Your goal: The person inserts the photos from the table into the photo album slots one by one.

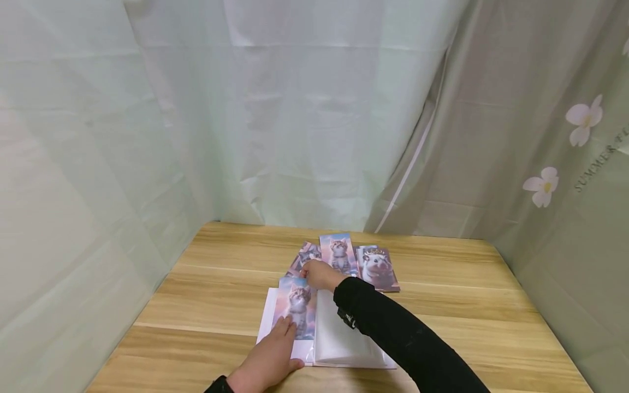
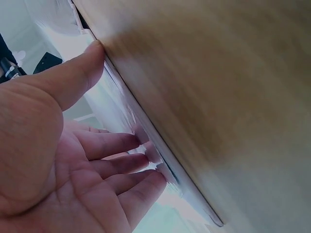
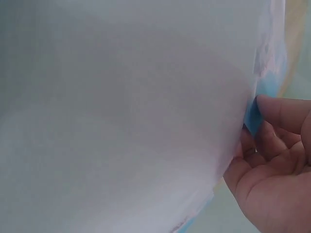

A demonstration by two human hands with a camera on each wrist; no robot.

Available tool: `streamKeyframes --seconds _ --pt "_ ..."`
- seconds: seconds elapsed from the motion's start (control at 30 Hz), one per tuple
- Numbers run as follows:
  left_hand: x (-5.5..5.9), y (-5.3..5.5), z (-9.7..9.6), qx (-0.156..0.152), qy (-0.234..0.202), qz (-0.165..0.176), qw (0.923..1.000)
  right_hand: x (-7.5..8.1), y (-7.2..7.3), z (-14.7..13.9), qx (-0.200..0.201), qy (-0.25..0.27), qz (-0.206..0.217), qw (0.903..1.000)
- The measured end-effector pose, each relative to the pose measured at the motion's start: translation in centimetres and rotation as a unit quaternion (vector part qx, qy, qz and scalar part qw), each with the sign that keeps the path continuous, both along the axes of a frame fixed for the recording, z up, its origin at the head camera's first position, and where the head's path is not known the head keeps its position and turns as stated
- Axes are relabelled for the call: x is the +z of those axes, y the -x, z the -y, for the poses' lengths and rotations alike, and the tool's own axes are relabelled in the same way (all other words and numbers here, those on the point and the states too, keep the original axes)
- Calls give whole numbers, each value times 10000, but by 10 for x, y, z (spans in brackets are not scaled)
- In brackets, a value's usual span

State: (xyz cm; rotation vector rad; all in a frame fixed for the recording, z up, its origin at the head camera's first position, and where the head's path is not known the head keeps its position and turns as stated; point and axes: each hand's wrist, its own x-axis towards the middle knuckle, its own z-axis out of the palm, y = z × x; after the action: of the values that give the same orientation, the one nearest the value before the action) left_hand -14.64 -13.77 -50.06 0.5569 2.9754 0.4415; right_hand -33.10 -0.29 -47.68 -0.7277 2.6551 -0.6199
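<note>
An album (image 1: 344, 344) with white pages and clear sleeves lies spread on the wooden table. Over its left page lies a kitten picture card (image 1: 298, 314), its blue top edge sticking out past the page. My right hand (image 1: 321, 274) reaches across the album and pinches the card's upper right corner; in the right wrist view, thumb and fingers hold that blue corner (image 3: 253, 117). My left hand (image 1: 270, 352) rests on the lower left page, fingers extended over the card's bottom part. In the left wrist view, its thumb (image 2: 82, 73) lies at the album's near edge.
Behind the album lie more picture cards: another kitten card (image 1: 339, 254), a partly covered card (image 1: 307, 254) to its left, and a crowned hamster card (image 1: 378, 270) on the right. A pale curtain (image 1: 314, 136) hangs along the table's back edge.
</note>
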Motion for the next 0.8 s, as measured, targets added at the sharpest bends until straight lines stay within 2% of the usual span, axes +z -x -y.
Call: streamKeyframes --seconds 0.37,0.57,0.8 --pt "-1 -1 1 -12 58 -60 10000 2 3 6 262 -375 -551 9974" --pt "0 -1 0 20 59 -32 10000 2 5 11 687 -555 -646 9940" --pt "-1 -1 -1 69 -16 -37 10000 -1 4 14 843 -537 -666 9928"
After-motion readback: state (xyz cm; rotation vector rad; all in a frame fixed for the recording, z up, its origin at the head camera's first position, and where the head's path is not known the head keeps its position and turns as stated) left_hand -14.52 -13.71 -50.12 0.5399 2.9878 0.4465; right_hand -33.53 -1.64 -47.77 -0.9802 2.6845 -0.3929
